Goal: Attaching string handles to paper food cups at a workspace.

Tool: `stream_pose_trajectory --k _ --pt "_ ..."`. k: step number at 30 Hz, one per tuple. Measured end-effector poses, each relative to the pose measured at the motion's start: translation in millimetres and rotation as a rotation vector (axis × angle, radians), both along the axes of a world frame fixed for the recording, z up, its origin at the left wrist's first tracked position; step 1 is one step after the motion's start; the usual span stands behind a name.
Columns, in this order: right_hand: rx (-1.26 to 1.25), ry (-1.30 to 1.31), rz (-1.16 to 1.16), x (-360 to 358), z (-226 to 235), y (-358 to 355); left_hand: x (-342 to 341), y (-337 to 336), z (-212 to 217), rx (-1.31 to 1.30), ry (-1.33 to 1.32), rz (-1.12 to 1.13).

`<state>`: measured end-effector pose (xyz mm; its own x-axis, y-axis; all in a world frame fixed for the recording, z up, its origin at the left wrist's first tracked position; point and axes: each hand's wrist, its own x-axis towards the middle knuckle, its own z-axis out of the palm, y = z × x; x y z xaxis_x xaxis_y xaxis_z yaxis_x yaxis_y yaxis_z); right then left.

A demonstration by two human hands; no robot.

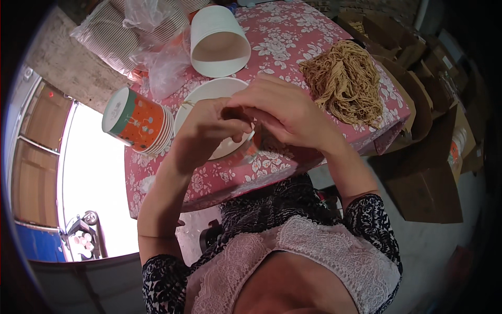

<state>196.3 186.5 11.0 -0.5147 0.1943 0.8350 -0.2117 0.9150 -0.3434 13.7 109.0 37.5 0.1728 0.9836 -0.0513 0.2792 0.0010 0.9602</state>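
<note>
My left hand (201,131) and my right hand (285,107) meet over the near part of the table, fingers curled in toward each other. Whatever they pinch is hidden behind the fingers. Just below them is a paper bucket, its orange printed side (244,154) and part of its white rim showing under my right hand. A wide white round opening (201,93) shows behind my left hand; I cannot tell if it belongs to the same bucket. A short bit of tan cord (187,103) lies at its left edge.
Nested orange and green paper buckets (141,123) lie tilted at left. A white bucket (219,39) lies on its side behind. Bagged stacks of paper buckets (112,39) stand far left. Tan twine (345,83) is heaped on the right of the flowered tablecloth (274,44). Cardboard boxes (423,167) crowd the right.
</note>
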Motion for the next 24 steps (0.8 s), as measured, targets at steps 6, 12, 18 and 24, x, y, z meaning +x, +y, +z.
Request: stream_pose_trajectory --k 6,12,18,24 --pt "0.123 0.022 0.075 -15.4 -3.8 10.0 -5.0 6.0 -15.3 0.294 0.019 -0.166" --pt "-0.221 0.078 -0.213 10.8 -24.5 0.8 -0.1 -0.8 -7.5 -0.158 -0.344 -0.041" --pt "-0.299 0.025 -0.116 15.6 -56.0 -21.8 1.3 0.4 -9.3 -0.115 -0.336 -0.083" --pt "-0.229 0.1 -0.177 8.7 -61.2 -21.5 1.4 2.6 -10.4 -0.11 -0.336 -0.11"
